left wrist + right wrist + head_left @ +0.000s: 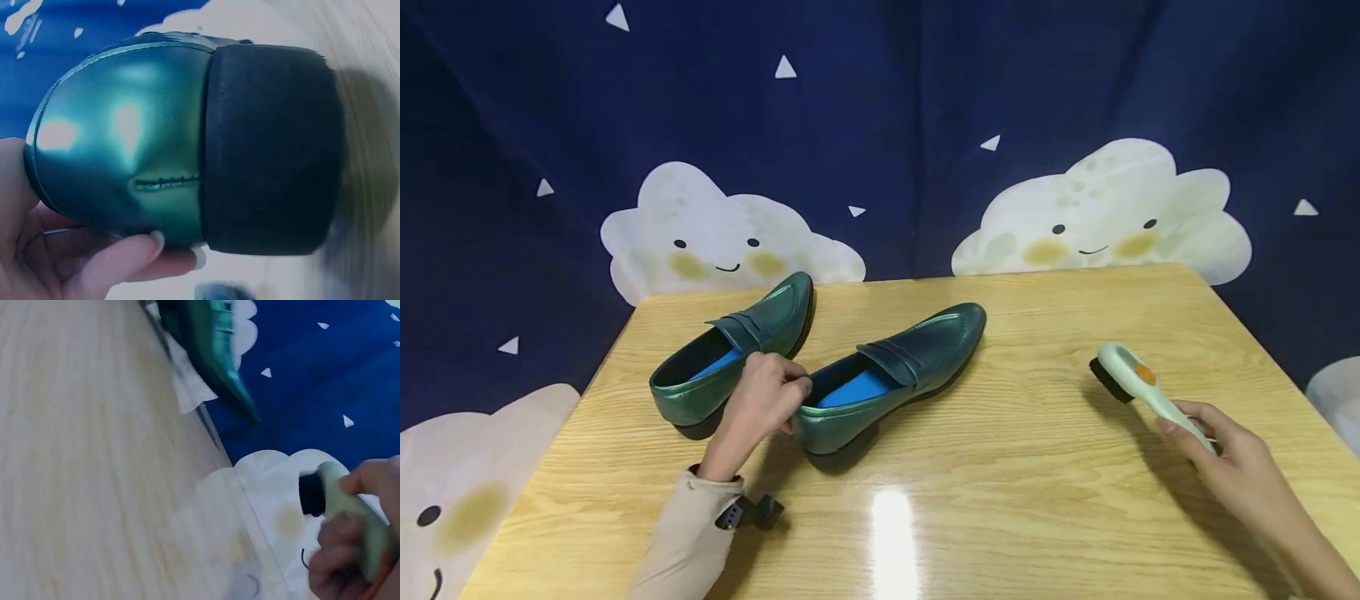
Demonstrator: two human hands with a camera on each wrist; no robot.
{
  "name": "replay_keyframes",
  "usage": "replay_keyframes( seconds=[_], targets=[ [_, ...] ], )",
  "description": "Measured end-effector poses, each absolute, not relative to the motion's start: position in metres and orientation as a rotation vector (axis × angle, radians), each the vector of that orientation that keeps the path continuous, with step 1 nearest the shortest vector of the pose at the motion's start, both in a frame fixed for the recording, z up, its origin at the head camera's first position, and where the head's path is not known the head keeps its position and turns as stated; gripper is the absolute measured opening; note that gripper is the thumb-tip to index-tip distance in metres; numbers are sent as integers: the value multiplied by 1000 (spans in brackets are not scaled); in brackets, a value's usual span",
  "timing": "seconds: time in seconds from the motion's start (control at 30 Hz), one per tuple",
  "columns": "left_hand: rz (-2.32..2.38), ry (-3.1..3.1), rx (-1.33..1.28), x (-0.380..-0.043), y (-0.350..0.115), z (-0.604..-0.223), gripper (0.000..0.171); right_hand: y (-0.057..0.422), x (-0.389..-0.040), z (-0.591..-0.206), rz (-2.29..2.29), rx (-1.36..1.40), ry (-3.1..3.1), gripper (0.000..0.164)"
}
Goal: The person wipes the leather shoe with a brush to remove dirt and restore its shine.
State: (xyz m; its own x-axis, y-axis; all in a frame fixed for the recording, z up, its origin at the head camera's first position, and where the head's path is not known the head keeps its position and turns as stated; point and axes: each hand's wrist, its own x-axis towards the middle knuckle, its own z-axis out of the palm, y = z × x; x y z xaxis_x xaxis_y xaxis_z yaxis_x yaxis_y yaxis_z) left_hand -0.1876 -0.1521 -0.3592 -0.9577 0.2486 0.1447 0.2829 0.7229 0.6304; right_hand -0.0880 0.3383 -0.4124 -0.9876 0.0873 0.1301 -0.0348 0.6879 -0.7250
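A dark green metallic loafer (940,346) with a blue insole is in the middle of the head view, toe pointing away to the right. My left hand (765,393) grips this loafer by the rim at its heel. In the left wrist view the thumb and fingers lie around the back of the shoe (125,137), beside its black heel block (275,150). The matching loafer (775,321) stands just left of it. Off to the right, my right hand (1240,467) holds a pale green shoe brush (1161,400) by its handle, black bristles (1108,379) facing down-left above the table.
The wooden table (1000,500) has its far edge against a dark blue curtain (880,100) printed with smiling clouds and white triangles. A wrist strap with a small black device (748,512) sits on the left sleeve.
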Motion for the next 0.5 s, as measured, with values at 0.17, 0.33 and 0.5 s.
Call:
replay_keyframes(
  seconds=[0.17,0.33,0.5],
  targets=[
    [-985,-2874,-309,-178,-185,-357,38,352,-95,-421,1555,0,-2631,33],
    [-943,-2852,-182,-175,-204,-357,42,356,-98,-421,1153,-57,-2772,46],
    [-890,-2829,-117,-175,-213,-358,41,351,-101,-422,831,80,-2902,58]
  ],
)
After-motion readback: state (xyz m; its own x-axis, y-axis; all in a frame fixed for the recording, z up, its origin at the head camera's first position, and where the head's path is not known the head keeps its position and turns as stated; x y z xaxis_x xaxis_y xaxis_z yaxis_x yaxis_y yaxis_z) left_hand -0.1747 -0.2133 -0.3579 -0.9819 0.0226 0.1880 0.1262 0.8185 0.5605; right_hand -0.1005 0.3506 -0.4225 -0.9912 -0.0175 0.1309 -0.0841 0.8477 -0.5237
